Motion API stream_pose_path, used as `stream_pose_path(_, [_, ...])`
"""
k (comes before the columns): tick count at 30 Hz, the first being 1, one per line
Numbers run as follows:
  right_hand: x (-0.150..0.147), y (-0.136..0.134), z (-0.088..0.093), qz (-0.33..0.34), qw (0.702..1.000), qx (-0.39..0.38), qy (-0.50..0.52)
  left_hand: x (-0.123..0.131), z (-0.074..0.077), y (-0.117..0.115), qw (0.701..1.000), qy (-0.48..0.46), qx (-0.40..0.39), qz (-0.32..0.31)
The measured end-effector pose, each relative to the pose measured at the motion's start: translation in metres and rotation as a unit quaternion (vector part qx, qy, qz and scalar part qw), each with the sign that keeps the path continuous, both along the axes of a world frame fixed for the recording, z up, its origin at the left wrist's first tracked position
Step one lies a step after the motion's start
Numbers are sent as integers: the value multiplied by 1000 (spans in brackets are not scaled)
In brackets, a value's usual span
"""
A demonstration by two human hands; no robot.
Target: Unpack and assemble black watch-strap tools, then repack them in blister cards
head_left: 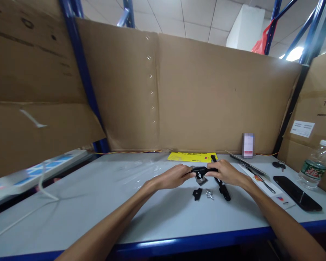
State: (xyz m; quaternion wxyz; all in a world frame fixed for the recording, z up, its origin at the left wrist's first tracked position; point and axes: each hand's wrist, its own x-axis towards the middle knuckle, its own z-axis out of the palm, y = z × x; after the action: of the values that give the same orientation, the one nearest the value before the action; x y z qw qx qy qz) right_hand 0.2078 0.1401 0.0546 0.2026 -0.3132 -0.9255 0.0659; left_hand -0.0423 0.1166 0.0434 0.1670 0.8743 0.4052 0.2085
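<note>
Above the middle of the table, a black tube-shaped part (200,169) is stretched between my two hands, with a small silver detail on its underside. My left hand (179,175) is closed around its left end. My right hand (226,172) grips the right end, fingers wrapped and partly hiding it. Just below the hands lie a small flat black bracket (197,194) and a few small silver pieces (209,194), perhaps in a clear bag. A long black tool-like part (225,191) lies under and beside my right hand, its upper end showing beyond the fingers.
A yellow printed sheet (190,156) lies behind the hands. To the right are a carded screwdriver-like tool (266,185), a black phone (297,193), keys (279,165), a water bottle (313,167) and an upright phone (248,145). A power strip (43,170) and white cable (43,186) sit left.
</note>
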Motion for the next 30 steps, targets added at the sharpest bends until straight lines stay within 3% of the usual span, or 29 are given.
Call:
stream_pose_path(4, [-2, -1, -1, -27, 999, 16, -16, 0, 0, 0, 1000, 1, 16, 2])
stream_pose_path(11, [-8, -7, -7, -58, 991, 116, -44, 0, -2, 4, 1000, 26, -5, 10])
stream_pose_path(30, [-12, -12, -9, -69, 984, 141, -89, 0, 1, 3, 997, 70, 9, 25])
